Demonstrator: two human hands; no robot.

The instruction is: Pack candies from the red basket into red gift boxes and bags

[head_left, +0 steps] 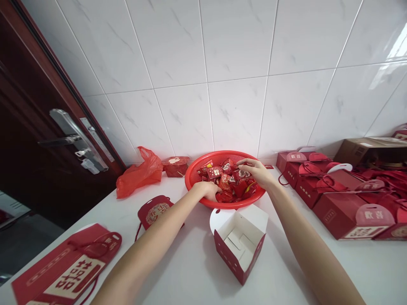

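A red plastic basket [192, 171] holds a heap of red-wrapped candy packets [225, 180], some with white characters. My left hand [208, 190] reaches over its near left rim, fingers curled down among the packets; what they grip, if anything, is hidden. Over the right side is my right hand [256, 171], its fingers apart and stretched toward a red packet [241, 174], with the fingertips at the packet's edge. In front of the basket, between my forearms, stands an unlidded red box [240, 250] with a white inside and its flaps folded out; no contents show in it.
Several closed red gift boxes [346, 212] line the right side, beside a brown cardboard box [359, 150]. Flat red cartons [70, 267] lie at the left, near a red plastic bag [140, 176]. A tiled wall [235, 114] bounds the table's back; a door [47, 106] stands left.
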